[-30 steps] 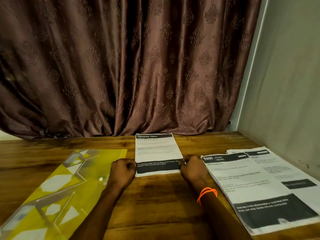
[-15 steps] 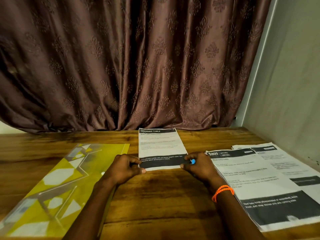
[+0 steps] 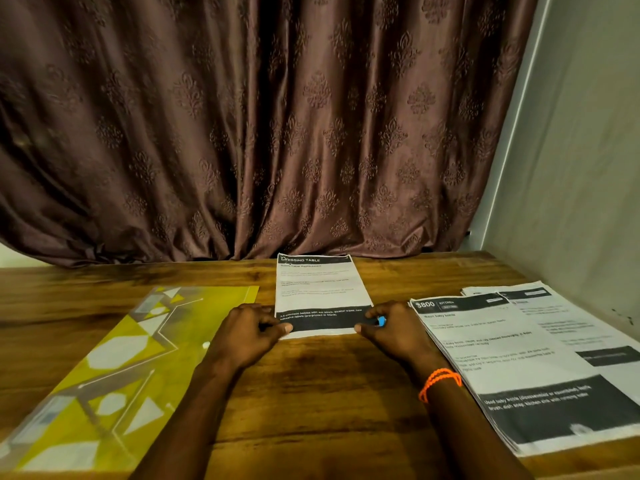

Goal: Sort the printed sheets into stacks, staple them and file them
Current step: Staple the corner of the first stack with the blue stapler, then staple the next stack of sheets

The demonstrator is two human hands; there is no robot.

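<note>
Both hands sit as they did half a second ago, at the near corners of the sheet, while the view has crept closer. The left hand [image 3: 251,332] pinches the printed sheet [image 3: 320,296] at its near left corner; the right hand [image 3: 394,329] holds the near right corner, with a small blue object [image 3: 381,321], perhaps a stapler, tucked in its grip. The sheet lies flat mid-table, far of the hands. Thin paper could crease or skew under uneven pull on the glossy wooden table [image 3: 311,393]. A slick yellow plastic folder [image 3: 114,368] lies left; a thick paper stack [image 3: 512,358] lies right.
</note>
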